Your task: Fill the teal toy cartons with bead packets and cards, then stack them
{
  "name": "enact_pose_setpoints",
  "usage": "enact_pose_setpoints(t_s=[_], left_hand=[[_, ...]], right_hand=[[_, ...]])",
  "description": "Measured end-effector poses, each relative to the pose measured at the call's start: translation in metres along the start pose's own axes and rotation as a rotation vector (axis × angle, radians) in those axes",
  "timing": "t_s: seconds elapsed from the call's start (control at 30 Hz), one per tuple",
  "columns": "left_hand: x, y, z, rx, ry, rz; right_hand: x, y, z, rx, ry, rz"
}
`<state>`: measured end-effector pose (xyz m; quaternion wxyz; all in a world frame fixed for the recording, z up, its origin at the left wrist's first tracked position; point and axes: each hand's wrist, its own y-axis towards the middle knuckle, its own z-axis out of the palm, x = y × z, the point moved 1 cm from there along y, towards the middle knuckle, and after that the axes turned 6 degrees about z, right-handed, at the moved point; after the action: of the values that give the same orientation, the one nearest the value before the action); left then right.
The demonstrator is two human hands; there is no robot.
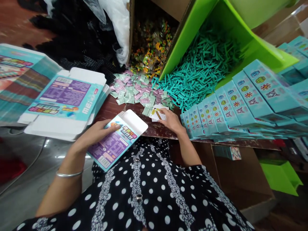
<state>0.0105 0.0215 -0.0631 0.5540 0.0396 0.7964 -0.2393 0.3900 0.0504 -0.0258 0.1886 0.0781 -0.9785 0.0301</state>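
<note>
My left hand grips a small teal and purple carton with its white end flap open, held over my lap near the table edge. My right hand rests on the table edge with its fingers on a small stack of white cards printed with a yellow and black figure. Just beyond the cards lies a heap of pale green and pink sachets. A silver bangle sits on my left wrist.
A stack of flat unfolded cartons lies at left. A tipped green bin spills teal sticks. A cardboard box holds colourful packets. A row of closed teal boxes leans at right.
</note>
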Motion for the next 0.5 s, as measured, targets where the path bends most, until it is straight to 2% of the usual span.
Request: enact_pose_setpoints(t_s=[0.2,0.4,0.5], left_hand=[[-0.0032,0.0006,0.0025,0.001,0.002,-0.011],[-0.0066,-0.0004,0.0027,0.021,-0.02,-0.004],[-0.0051,0.0003,0.0031,0.037,-0.042,-0.003]], right_hand=[[-0.0096,-0.0016,-0.0073,0.039,0.077,0.015],[-0.0045,0.0004,-0.0045,-0.095,0.073,0.015],[-0.0018,0.0052,0.0018,-0.081,0.103,0.034]])
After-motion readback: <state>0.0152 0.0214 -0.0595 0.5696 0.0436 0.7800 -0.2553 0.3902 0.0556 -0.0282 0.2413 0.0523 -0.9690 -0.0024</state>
